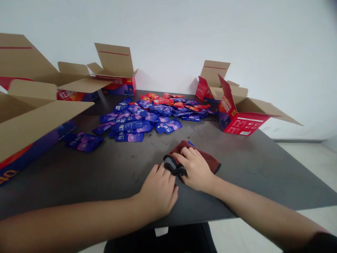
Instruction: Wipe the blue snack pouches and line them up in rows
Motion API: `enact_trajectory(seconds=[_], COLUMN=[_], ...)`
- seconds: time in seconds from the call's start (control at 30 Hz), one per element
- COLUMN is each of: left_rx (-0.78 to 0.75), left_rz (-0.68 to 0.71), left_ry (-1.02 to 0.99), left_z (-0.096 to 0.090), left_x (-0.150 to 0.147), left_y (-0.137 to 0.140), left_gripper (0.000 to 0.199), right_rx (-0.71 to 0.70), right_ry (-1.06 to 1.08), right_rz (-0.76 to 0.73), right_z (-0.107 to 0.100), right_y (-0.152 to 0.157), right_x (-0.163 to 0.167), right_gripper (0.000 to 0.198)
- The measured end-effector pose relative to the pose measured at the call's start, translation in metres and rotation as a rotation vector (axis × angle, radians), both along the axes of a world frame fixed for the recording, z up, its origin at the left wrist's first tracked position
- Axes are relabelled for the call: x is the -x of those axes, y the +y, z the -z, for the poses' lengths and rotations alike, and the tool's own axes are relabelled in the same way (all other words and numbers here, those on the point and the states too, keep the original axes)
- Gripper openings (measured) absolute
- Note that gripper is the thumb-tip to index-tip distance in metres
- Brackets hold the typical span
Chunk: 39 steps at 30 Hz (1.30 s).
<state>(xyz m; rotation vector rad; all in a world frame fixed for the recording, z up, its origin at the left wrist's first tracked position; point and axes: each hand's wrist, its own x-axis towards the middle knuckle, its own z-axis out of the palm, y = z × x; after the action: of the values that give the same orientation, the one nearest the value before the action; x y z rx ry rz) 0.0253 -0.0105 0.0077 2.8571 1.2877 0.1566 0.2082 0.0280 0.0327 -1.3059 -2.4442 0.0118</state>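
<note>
A reddish-brown cloth item with black edging (210, 162) lies on the table in front of me, folded so that a grey inner side shows at its left end. My right hand (196, 168) rests over it, fingers curled and closed on the fabric. At the grey, black-edged end, my left hand (159, 191) has its fingers closed on the border; the fingertips are partly hidden. A small blue corner (191, 143) pokes out behind the cloth, and what it belongs to is covered. Beyond lies a heap of blue and red sachets (134, 125).
Open cartons stand around the dark table (110, 175): a big one (34, 147) at near left, a red-and-blue one (119, 86) at back left, another (244, 123) at right and one (202, 88) behind it. Loose blue sachets (85, 141) lie beside the left carton.
</note>
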Motion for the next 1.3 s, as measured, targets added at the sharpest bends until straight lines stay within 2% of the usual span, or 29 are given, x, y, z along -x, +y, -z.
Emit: enact_trajectory(seconds=[0.1,0.27,0.33,0.43,0.47,0.6,0.73,0.77,0.9,0.93,1.03,1.07,1.1,1.2,1.23,1.27,1.3], left_rx=[-0.019,-0.028,-0.016,0.007,0.008,-0.007,0.005,0.003,-0.01,-0.01,-0.004,-0.001,0.001,0.013,0.015,0.018,0.019], left_rz=[-0.023,-0.036,-0.025,-0.015,-0.02,-0.051,-0.035,-0.033,-0.048,-0.051,-0.052,-0.053,-0.056,-0.069,-0.071,-0.069,-0.063], left_ry=[0.0,-0.003,-0.017,-0.037,-0.044,-0.056,-0.024,-0.017,0.019,0.026,0.031,0.034,0.04,0.068,0.072,0.072,0.069], left_z=[0.001,0.005,0.005,0.004,0.004,0.004,0.003,0.003,0.001,0.0,-0.001,-0.001,-0.001,0.0,0.0,0.001,0.001], left_x=[-0.003,-0.002,0.0,0.002,0.003,0.004,0.005,0.005,0.004,0.004,0.003,0.003,0.002,0.002,0.002,0.002,0.002], left_y=[-0.002,-0.001,0.0,0.001,0.001,0.0,-0.001,-0.002,-0.003,-0.003,-0.004,-0.004,-0.004,-0.004,-0.004,-0.004,-0.004], left_gripper=[0.052,0.057,0.056,0.05,0.05,0.058,0.054,0.053,0.056,0.056,0.051,0.051,0.052,0.059,0.06,0.06,0.058], right_rx=[-0.016,0.017,0.015,0.056,0.076,0.076,0.101,0.103,0.018,0.012,0.078,0.096,0.094,0.027,0.012,0.016,0.037], right_ry=[-0.015,0.098,0.113,0.091,0.096,0.178,0.151,0.152,0.216,0.208,0.148,0.14,0.146,0.186,0.187,0.178,0.162], right_rz=[0.028,0.119,0.061,-0.119,-0.13,0.013,-0.235,-0.241,0.055,0.045,-0.218,-0.263,-0.236,0.059,0.102,0.075,-0.014], right_z=[0.019,0.024,0.025,0.027,0.028,0.028,0.031,0.032,0.033,0.033,0.032,0.032,0.032,0.033,0.033,0.033,0.033], right_y=[0.009,0.03,0.026,0.02,0.02,0.024,0.02,0.02,0.023,0.022,0.018,0.018,0.02,0.027,0.028,0.027,0.026], right_x=[0.007,-0.006,-0.007,-0.005,-0.006,-0.012,-0.014,-0.014,-0.015,-0.014,-0.011,-0.011,-0.011,-0.015,-0.016,-0.017,-0.016], right_gripper=[0.038,0.044,0.049,0.058,0.058,0.05,0.061,0.061,0.049,0.05,0.06,0.062,0.061,0.052,0.051,0.053,0.056])
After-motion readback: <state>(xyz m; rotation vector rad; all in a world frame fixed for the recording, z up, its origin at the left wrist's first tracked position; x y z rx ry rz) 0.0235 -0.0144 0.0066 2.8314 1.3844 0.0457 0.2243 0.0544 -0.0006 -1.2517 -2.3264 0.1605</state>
